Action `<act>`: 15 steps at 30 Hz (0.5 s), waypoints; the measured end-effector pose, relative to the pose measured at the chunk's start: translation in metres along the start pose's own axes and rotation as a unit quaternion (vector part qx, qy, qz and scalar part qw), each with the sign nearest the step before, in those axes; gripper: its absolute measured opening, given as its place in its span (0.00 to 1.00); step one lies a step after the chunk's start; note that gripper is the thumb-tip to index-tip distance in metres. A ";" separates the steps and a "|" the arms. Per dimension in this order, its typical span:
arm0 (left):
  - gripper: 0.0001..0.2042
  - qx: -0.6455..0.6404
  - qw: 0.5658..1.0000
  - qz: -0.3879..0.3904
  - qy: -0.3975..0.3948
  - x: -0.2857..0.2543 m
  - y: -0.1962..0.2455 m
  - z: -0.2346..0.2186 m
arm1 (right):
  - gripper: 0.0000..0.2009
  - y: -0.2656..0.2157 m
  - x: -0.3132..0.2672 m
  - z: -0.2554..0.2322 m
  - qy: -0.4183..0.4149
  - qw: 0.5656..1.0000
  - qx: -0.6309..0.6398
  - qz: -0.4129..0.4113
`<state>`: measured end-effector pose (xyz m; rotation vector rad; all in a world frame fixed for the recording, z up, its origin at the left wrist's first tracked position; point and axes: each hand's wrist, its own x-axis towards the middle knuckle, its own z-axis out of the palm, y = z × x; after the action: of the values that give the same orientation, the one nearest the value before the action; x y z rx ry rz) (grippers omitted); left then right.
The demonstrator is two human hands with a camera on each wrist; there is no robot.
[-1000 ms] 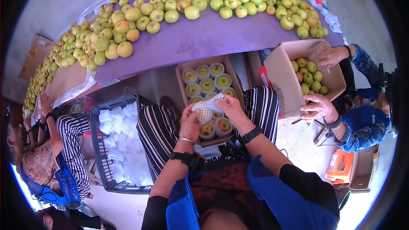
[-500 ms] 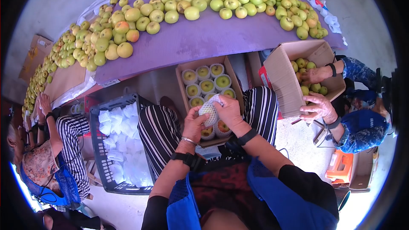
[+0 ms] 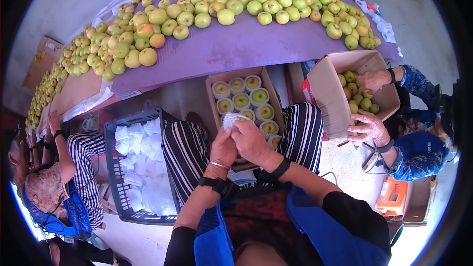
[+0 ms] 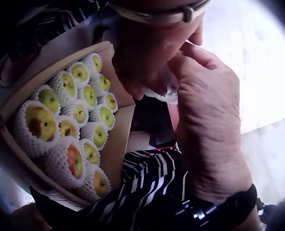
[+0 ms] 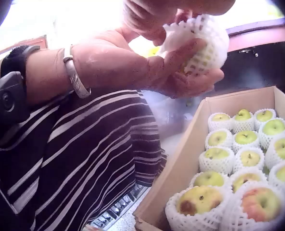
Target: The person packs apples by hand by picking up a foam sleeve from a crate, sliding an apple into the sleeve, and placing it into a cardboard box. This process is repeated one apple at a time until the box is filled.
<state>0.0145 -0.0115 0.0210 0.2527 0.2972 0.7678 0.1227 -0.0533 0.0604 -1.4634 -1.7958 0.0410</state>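
My left hand (image 3: 224, 149), with a silver bracelet, grips an apple in a white foam net (image 5: 210, 45), its fingers curled round it from below. Close against it, my right hand (image 3: 252, 140) pinches the net's open edge; the right wrist view shows these fingertips at the rim. Much of the apple is hidden by the net and fingers. Beneath both hands stands a cardboard box (image 5: 178, 166) with rows of netted apples (image 3: 241, 101). One apple in the near row (image 5: 197, 201) has a brown spot, and its neighbour (image 5: 260, 204) is reddish.
A black crate (image 3: 112, 177) of white foam nets (image 3: 140, 167) stands on the left. Ahead, a purple-covered table (image 3: 212, 51) bears many loose apples (image 3: 157, 17). To the right, another person's hands (image 3: 372, 127) are at a tilted box (image 3: 325, 98) of apples. Someone else sits at far left.
The foam net, first stretched loose between my hands, now sits round the apple. My hands have come together. The person on the right has reached into their box.
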 end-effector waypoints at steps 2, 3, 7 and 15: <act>0.18 -0.012 0.999 0.005 0.044 0.002 0.001 -0.005 | 0.09 0.000 -0.003 -0.002 0.003 0.999 0.021 -0.046; 0.18 -0.026 0.996 0.009 0.089 0.002 0.002 -0.007 | 0.09 -0.001 -0.003 -0.005 0.013 0.996 0.072 -0.045; 0.20 -0.091 0.993 0.018 0.075 0.005 0.002 -0.006 | 0.08 0.006 -0.012 -0.003 0.068 0.967 0.226 0.101; 0.23 -0.016 1.000 0.018 0.016 0.003 0.000 -0.001 | 0.11 0.008 -0.002 -0.019 0.127 0.982 0.050 0.131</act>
<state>0.0161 -0.0091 0.0192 0.2172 0.3108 0.8115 0.1405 -0.0602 0.0684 -1.5493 -1.3714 0.0724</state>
